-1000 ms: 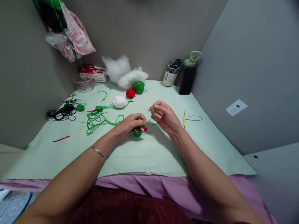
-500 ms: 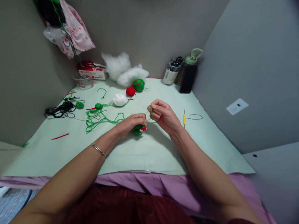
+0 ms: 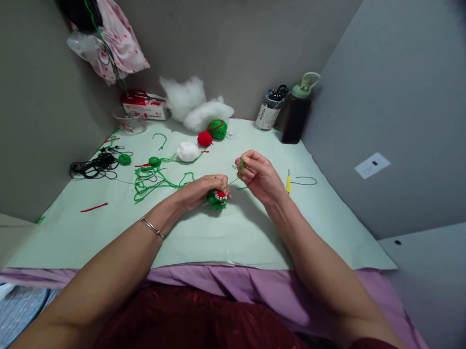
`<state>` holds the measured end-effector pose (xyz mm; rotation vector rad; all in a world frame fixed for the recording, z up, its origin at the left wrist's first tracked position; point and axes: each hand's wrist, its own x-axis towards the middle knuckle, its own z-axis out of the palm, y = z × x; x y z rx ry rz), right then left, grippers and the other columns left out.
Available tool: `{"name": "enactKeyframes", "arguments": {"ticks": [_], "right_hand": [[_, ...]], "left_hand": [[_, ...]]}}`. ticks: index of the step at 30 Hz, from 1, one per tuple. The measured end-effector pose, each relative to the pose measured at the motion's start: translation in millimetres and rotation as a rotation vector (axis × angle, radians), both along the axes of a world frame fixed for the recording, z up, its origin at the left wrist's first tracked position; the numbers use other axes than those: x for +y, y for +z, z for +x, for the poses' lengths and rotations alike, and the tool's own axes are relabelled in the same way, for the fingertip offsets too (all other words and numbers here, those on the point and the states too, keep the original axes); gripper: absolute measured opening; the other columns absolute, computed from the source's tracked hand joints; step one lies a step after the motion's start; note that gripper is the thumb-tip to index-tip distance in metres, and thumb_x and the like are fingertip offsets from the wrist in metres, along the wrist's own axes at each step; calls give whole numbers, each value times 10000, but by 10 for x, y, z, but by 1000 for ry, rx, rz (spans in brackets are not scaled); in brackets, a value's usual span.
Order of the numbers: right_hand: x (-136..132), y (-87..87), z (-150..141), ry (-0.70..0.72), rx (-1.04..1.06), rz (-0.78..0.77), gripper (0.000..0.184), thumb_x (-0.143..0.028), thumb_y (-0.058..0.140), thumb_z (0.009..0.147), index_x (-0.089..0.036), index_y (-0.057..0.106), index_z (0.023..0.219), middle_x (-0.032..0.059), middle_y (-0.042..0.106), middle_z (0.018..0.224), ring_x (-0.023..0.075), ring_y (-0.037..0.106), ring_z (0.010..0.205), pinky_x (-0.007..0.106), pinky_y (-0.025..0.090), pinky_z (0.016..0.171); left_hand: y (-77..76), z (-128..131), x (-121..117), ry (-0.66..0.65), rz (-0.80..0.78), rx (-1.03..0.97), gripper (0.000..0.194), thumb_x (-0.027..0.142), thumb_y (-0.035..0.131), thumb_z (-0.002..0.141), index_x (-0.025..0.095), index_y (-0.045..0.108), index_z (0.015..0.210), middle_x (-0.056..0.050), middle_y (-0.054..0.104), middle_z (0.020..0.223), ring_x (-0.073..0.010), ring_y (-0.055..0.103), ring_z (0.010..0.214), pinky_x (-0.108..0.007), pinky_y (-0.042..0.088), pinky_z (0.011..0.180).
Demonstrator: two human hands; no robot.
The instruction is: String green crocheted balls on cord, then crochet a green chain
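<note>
My left hand [image 3: 202,192] is closed on a small crocheted piece [image 3: 218,199] in green, red and white, held just over the table. Part of that piece is hidden behind my fingers. A thin green yarn strand [image 3: 232,183] stretches from it to my right hand [image 3: 260,176], whose thumb and fingers are pinched on the yarn. Some green yarn shows looped at those fingertips. To the right of my right hand lies a yellow-handled tool [image 3: 288,184] with thin metal ends.
Loose green yarn [image 3: 149,185], a white yarn ball [image 3: 187,151], a red ball [image 3: 205,139] and a green ball [image 3: 217,129] lie beyond my hands. White stuffing [image 3: 208,113], a red-and-white box [image 3: 147,107], a clear cup [image 3: 132,122] and a bottle [image 3: 295,117] stand along the wall.
My right hand has moved slightly right, away from my left, with the yarn strand between them. The crocheted piece has turned, showing more red and white.
</note>
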<state>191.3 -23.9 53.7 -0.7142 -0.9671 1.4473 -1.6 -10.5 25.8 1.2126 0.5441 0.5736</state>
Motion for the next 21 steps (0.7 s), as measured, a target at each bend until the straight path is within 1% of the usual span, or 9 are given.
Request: {"name": "enactKeyframes", "arguments": {"ticks": [3, 7, 10, 12, 13, 16, 18, 21], "right_hand": [[27, 20, 69, -69, 5, -7, 234, -241, 795, 745, -182, 569, 735, -11, 613, 739, 28, 259, 495, 170, 250, 463], [56, 19, 113, -37, 26, -35, 234, -242, 793, 770, -187, 566, 754, -10, 637, 788, 28, 295, 508, 155, 263, 456], [60, 18, 103, -26, 68, -61, 234, -245, 790, 783, -191, 563, 771, -21, 643, 795, 26, 333, 514, 143, 281, 453], [56, 22, 91, -32, 74, -90, 242, -251, 789, 788, -199, 553, 782, -29, 637, 786, 30, 370, 521, 144, 301, 453], [53, 25, 86, -33, 73, -103, 249, -257, 790, 789, -204, 547, 788, -34, 630, 776, 33, 385, 523, 145, 310, 453], [42, 23, 73, -12, 68, -115, 271, -276, 804, 783, -212, 541, 808, -53, 590, 730, 38, 404, 521, 145, 321, 448], [36, 14, 67, 2, 68, -106, 274, -277, 816, 769, -211, 556, 823, -62, 560, 705, 37, 408, 520, 141, 325, 444], [32, -2, 59, 8, 71, -96, 259, -260, 827, 748, -200, 591, 835, -65, 551, 698, 32, 413, 522, 132, 337, 443]], "left_hand": [[7, -18, 17, 26, -61, 13, 128, 257, 645, 765, 193, 547, 713, -38, 623, 723, -206, 675, 789, -289, 464, 662], [34, -13, 21, 123, -74, -36, 209, 347, 698, 815, 178, 585, 768, -39, 663, 785, -204, 713, 790, -311, 513, 717], [38, 26, 1, 226, -78, -26, 202, 351, 714, 839, 178, 612, 848, -28, 674, 798, -194, 725, 777, -285, 510, 681], [29, 54, -5, 327, -45, -1, 168, 319, 707, 845, 181, 628, 899, -25, 690, 800, -182, 714, 738, -279, 507, 655], [23, 62, -1, 391, -12, 1, 147, 296, 698, 850, 181, 635, 918, -28, 705, 813, -177, 710, 739, -284, 518, 673], [11, 36, 58, 595, 111, -51, 103, 251, 655, 876, 178, 650, 948, -53, 749, 888, -179, 720, 842, -321, 543, 849], [11, -16, 118, 715, 179, -103, 106, 254, 624, 902, 181, 653, 974, -67, 762, 958, -189, 724, 942, -341, 516, 967], [18, -74, 169, 875, 306, -101, 119, 253, 601, 917, 197, 644, 1013, -63, 752, 1026, -189, 697, 1041, -330, 475, 1030]]}}
